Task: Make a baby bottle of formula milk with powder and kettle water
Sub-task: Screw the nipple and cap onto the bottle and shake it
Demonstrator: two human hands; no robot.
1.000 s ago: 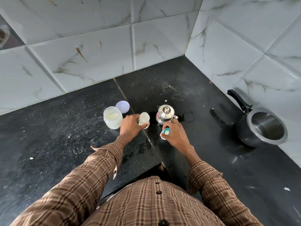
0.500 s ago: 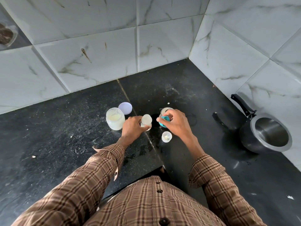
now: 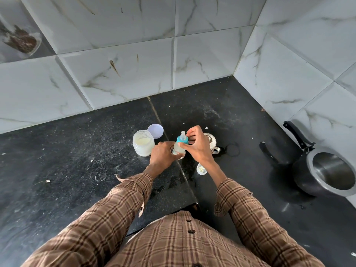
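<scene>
1. The right hand (image 3: pixel 198 146), earlier beside the kettle (image 3: pixel 210 140), is now pinching the teal teat collar (image 3: pixel 182 140) atop the bottle (image 3: pixel 179 148).
2. The left hand (image 3: pixel 162 155) is gripping the bottle's base.
3. Left of this grip: one powder jar (image 3: pixel 143 143), one lid (image 3: pixel 155 131). Below it: one cap (image 3: pixel 201 168).

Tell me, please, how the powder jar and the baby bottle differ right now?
The powder jar is open, its lid lying behind it on the counter; the baby bottle wears a teal teat ring. The jar stands untouched, whereas both hands, left hand and right hand, hold the bottle. The jar is wider. Both are translucent and upright.
</scene>
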